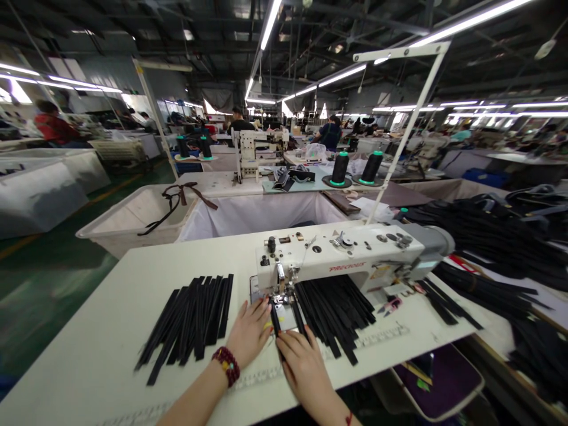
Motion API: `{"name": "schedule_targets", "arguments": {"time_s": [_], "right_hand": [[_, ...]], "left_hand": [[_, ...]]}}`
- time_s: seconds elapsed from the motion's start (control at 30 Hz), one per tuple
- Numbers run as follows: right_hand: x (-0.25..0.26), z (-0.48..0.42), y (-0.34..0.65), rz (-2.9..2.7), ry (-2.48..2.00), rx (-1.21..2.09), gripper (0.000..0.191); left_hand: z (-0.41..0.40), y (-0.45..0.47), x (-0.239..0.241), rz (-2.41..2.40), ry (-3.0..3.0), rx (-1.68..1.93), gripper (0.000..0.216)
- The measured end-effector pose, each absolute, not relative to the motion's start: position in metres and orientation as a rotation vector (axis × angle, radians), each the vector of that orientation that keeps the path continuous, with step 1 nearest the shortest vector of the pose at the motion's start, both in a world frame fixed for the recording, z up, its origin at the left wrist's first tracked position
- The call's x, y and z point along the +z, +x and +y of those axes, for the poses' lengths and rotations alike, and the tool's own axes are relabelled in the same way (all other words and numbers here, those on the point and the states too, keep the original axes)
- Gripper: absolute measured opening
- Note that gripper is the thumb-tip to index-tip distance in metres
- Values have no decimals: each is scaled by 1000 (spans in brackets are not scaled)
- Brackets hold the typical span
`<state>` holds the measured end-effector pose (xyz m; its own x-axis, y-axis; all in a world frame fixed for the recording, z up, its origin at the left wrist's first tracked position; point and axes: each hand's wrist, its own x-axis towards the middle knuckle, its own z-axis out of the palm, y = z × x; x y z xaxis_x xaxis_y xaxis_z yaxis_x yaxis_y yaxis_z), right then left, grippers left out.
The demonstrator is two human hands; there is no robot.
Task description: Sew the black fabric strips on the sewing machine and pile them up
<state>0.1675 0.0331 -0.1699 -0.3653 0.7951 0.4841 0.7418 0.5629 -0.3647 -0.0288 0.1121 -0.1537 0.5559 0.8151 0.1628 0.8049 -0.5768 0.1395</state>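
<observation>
A white sewing machine (346, 251) stands on the pale work table (110, 307). My left hand (248, 331), with a dark red bead bracelet at the wrist, lies flat with its fingers stretched toward the presser foot (281, 296). My right hand (302, 364) rests beside it, fingers flat on a thin black strip (275, 319) that runs under the foot. A fan of black strips (190, 322) lies to the left of my hands. Another pile of black strips (332, 310) lies under the machine's arm, to the right.
Heaps of black material (492, 236) cover the table at right. Small snips (390, 306) lie by the machine. A white fabric-lined bin (248, 213) stands behind the table. Thread cones (339, 168) and another sewing machine (257, 151) are farther back, with people at distant stations.
</observation>
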Motion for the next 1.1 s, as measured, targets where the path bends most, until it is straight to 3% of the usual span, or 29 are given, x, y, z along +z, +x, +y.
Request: {"name": "schedule_targets", "arguments": {"time_s": [0.33, 0.7, 1.1], "right_hand": [[-162, 2, 188, -2329, -1121, -9, 35], [-160, 30, 174, -2255, -1180, 38, 24], [-168, 68, 168, -2257, -1193, 22, 32]], "left_hand": [[86, -32, -151, 1319, 2781, 288, 45], [108, -32, -156, 1340, 2771, 334, 43], [125, -34, -168, 1364, 2758, 398, 45]]}}
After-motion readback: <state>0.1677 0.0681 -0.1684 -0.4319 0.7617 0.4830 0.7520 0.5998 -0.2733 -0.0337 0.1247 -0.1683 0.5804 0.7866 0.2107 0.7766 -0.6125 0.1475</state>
